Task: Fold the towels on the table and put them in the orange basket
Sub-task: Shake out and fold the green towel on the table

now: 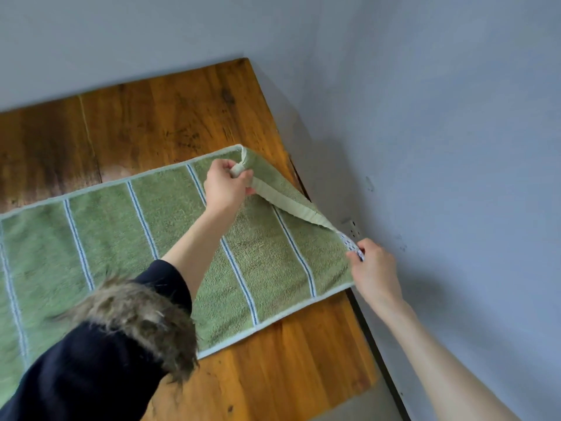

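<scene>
A long green towel [115, 238] with thin blue-and-white stripes lies spread across the wooden table [158, 117]. My left hand [226, 186] pinches the towel's far right corner, which is rolled up between its fingers. My right hand [375, 268] pinches the near right corner at the table's right edge. The towel's short right edge is lifted off the table and hangs taut between the two hands. No orange basket is in view.
A grey-blue wall [440, 132] runs close along the table's right edge and behind its far side. A wall socket [352, 227] sits just beyond the right hand. A dark sleeve with a fur trim [133, 317] covers the towel's near middle.
</scene>
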Motion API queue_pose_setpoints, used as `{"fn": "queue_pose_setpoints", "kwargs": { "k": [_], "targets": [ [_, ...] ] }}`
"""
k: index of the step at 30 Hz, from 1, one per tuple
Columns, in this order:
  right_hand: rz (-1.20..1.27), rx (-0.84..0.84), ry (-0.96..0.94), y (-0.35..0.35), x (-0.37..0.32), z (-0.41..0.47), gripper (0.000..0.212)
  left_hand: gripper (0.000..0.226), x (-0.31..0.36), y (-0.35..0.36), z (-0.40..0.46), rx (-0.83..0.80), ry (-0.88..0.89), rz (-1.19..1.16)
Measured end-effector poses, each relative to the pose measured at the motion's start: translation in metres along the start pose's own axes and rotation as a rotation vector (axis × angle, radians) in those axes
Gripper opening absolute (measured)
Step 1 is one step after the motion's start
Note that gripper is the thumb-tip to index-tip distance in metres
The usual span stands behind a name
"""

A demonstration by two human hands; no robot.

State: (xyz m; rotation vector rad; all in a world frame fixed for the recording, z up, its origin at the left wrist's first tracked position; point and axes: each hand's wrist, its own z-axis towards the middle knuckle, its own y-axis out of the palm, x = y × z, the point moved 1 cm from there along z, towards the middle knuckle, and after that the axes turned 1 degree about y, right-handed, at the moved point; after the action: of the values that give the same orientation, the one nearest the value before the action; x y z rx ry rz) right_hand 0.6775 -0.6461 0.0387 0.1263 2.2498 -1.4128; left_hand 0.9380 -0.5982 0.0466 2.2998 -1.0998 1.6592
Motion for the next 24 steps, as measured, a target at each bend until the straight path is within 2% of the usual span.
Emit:
{"fn": "queue_pose_setpoints", "kwargs": {
  "k": [3,7,12,14,19,24],
  "targets": [
    [0.015,0.067,0.027,-0.017,0.006,0.010,0.014,0.018,0.018,0.017,0.001,-0.041,-0.015,-0.123],
    [0.016,0.171,0.087,-0.042,0.015,0.013,0.021,0.031,0.043,0.035,-0.002,-0.071,0.020,-0.144],
    [0.029,0.206,0.027,-0.050,-0.003,-0.008,0.025,0.014,0.053,0.016,-0.011,-0.053,0.067,-0.129],
    [0.039,0.156,-0.055,-0.047,-0.022,-0.020,0.023,0.012,0.050,-0.005,-0.012,-0.029,0.061,-0.130],
    [-0.066,-0.122,-0.298,-0.038,-0.092,-0.052,0.016,0.011,0.035,-0.084,-0.014,0.044,0.028,-0.188],
    [-0.084,-0.353,-0.409,-0.018,-0.174,-0.101,0.013,0.021,0.021,-0.185,-0.023,0.022,0.056,-0.170]
  ]
}}
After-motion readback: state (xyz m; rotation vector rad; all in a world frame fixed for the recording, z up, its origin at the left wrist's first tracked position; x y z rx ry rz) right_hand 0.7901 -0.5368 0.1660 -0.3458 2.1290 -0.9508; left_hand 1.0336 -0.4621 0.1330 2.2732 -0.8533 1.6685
